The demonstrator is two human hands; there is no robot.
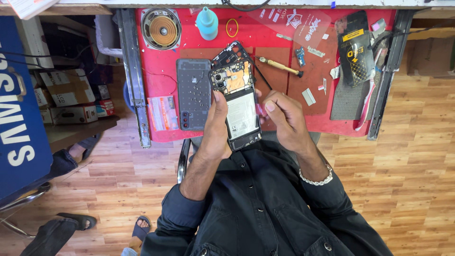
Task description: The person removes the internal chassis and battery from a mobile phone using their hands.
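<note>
— Nearest, then: dark shirt (265, 208) filling the lower frame, sleeves pushed back, a silver bracelet (316, 180) on the right wrist.

— And just above that?

— Left hand (217, 128) wrapped around an opened phone (238, 102), back cover off, thumb laid up along its left edge, fingers curled behind. Held upright over the near edge of the red table (163, 47). Orange board and camera cluster at the top, pale battery below.

— Right hand?

— Right hand (284, 118) just beside the phone's right edge, fingers pinched shut on a thin black tool (261, 78) slanting up and away, tip close to the phone's upper right corner. Something small and pink between hand and phone, too blurred to name.

— Further out on the table?

— Grey back cover (193, 92) lying flat, left of the phone, dotted with small screws. Black inner frame (231, 53) partly hidden behind the phone's top. Brass-handled screwdriver (279, 66) to the right, small loose parts around it.

— Farthest?

— Round speaker (162, 29), teal bottle (207, 23), yellow rubber band (232, 27) along the far edge; dark mesh mat (348, 97) at far right.
</note>
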